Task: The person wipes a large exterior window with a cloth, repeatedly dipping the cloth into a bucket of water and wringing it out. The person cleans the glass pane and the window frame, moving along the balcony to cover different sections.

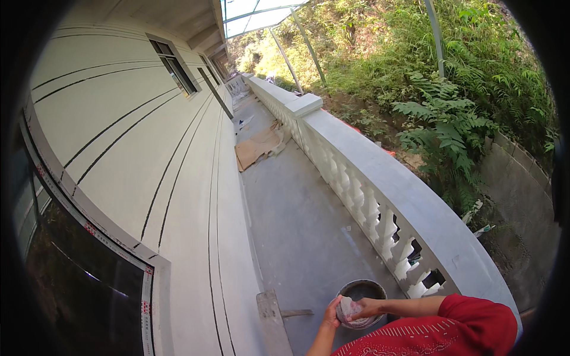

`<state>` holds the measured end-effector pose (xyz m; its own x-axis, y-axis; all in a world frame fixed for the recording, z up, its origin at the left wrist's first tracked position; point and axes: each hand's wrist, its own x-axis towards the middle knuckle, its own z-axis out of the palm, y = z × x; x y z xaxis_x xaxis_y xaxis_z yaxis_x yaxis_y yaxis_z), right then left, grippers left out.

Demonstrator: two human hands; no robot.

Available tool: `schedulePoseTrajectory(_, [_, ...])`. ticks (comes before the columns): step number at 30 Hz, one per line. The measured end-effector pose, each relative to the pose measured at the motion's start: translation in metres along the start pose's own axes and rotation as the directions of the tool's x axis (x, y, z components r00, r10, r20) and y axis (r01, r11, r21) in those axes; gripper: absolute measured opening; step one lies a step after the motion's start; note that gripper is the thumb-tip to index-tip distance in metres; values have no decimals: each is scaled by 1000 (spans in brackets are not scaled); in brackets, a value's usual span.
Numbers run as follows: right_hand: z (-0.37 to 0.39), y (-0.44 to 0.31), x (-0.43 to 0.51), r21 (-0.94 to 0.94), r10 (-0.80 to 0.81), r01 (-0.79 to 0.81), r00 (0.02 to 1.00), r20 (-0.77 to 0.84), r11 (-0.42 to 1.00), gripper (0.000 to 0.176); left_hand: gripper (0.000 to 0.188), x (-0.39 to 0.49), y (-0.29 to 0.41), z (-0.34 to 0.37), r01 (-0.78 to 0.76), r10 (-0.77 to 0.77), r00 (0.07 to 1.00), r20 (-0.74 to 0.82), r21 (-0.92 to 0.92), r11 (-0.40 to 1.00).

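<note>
A pale, pinkish, rounded object (349,310) is held between my two hands at the bottom of the head view. It may be a folded cloth or a sponge; its kind cannot be made out. My left hand (331,314) grips its left side. The fingers of my right hand (368,308) press onto it from the right. Both hands are over a round, dark basin or bucket (384,291), whose near part they and the object partly hide. The inside of the vessel looks dark and its contents are unclear.
A worn wooden board (272,322) with a narrow slat (297,313) stands left of the basin. A white baluster railing (378,164) runs along the right, a cream wall (187,187) along the left. Flattened cardboard (258,148) lies further along the grey floor (294,213).
</note>
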<state>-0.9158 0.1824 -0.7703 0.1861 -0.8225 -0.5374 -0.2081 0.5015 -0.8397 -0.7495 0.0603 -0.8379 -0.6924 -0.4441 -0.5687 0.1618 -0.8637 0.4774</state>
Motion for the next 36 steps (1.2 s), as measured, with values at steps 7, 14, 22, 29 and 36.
schedulePoseTrajectory(7, [-7, -25, 0, -602, 34, -87, 995, -99, 794, 66, 21, 16, 1, 21, -86, 235, 948, -213, 542, 836])
schedulePoseTrajectory(14, [-2, -28, -2, -665, -58, -44, 990, -131, 746, 56, 23, 35, -5, 26, 157, 443, 856, -266, 951, 267])
schedulePoseTrajectory(22, [-26, -15, 0, -721, -357, 188, 930, -87, 667, 56, 32, -9, 29, 35, 54, 44, 983, -176, 515, 855])
schedulePoseTrajectory(29, [-31, -3, -14, -381, -541, 441, 814, -212, 813, 87, 24, -76, 34, 88, -315, 503, 864, 6, 785, 533])
schedulePoseTrajectory(36, [-24, -20, -29, 969, -277, -2, 958, 72, 246, 61, 25, -133, 28, 135, -619, 781, 474, 406, 784, -31])
